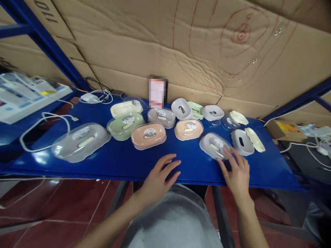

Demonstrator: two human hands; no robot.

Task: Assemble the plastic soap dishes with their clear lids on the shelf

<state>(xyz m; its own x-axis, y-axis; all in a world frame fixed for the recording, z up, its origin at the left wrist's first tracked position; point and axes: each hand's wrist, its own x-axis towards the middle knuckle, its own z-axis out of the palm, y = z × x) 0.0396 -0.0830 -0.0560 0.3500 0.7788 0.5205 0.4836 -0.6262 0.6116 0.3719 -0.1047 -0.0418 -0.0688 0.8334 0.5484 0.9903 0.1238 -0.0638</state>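
Observation:
My right hand (236, 168) is at the right end of a grey soap box with a clear lid (212, 146). Its fingertips reach over the lid and appear to touch it; thumb and fingers are apart. My left hand (164, 172) hovers over the front edge of the table with its fingers spread, holding nothing. Beyond it lie two lidded pink soap boxes, one nearer the middle (148, 135) and one to its right (188, 130). Farther left are a lidded green soap box (126, 125) and a lidded grey soap box (82, 142).
The blue table (113, 165) also bears a cream soap box (126, 109), loose grey trays (243, 142) and cream inserts (254, 139). A blurred-out upright panel (157, 92) leans on the cardboard wall (134, 44). A white cable (49, 148) lies at left.

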